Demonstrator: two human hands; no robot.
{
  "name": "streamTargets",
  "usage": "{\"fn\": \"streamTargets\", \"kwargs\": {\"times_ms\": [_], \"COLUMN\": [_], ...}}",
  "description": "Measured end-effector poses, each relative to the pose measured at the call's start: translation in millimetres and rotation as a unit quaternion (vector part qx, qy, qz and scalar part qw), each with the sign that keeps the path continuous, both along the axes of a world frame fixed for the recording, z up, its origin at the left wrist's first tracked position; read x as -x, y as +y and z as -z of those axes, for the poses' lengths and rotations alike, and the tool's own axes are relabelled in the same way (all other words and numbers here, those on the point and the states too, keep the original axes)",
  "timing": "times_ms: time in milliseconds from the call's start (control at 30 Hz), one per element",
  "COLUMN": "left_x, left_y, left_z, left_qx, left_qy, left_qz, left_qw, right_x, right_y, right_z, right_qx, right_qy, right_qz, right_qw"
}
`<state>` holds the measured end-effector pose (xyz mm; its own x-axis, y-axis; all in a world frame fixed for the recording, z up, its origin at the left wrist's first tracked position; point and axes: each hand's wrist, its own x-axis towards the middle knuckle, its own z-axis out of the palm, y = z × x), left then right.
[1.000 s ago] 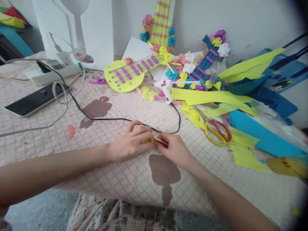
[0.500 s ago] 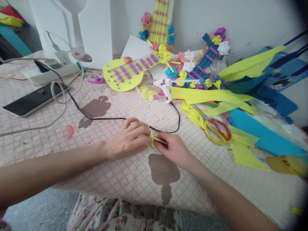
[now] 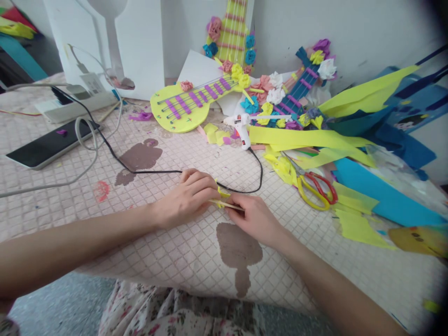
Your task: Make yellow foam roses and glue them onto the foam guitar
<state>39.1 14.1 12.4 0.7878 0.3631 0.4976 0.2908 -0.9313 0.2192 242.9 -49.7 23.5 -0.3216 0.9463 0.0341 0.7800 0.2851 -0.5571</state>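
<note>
My left hand (image 3: 191,196) is closed, its fingers bent over yellow crepe paper (image 3: 221,192) that shows at the fingertips. My right hand (image 3: 254,214) pinches a thin pale stick (image 3: 229,205), whose other end reaches the left fingertips across the yellow paper. Both hands rest low over the quilted table cover, close together. How much paper lies under the left fingers is hidden.
Behind the hands lie a white glue gun (image 3: 242,130) with a black cord and a yellow paper guitar (image 3: 182,109). Scissors (image 3: 317,189) and crepe strips (image 3: 385,191) are at right. A phone (image 3: 49,144) and power strip (image 3: 63,107) sit at left.
The stick has tilted slightly and its left end now shows below the left fingertips. More of the yellow paper shows between the hands, which have barely moved.
</note>
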Motion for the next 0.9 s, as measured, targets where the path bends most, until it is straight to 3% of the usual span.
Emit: {"fn": "streamTargets", "kwargs": {"times_ms": [300,533,900], "left_x": [-1,-1,-5], "left_y": [0,0,-5], "left_z": [0.5,2.4,4.0], "left_qx": [0.041,0.010,-0.032], "left_qy": [-0.019,-0.002,0.017], "left_qz": [-0.007,-0.013,-0.013], "left_qw": [0.999,1.000,0.999], "right_x": [-15,-19,-16], "right_y": [-1,3,4], "right_z": [-6.3,-3.4,-2.7], "right_qx": [-0.021,-0.078,-0.069], "right_qy": [-0.029,-0.072,-0.079], "right_qz": [-0.044,-0.081,-0.081], "right_qw": [0.998,0.991,0.991]}}
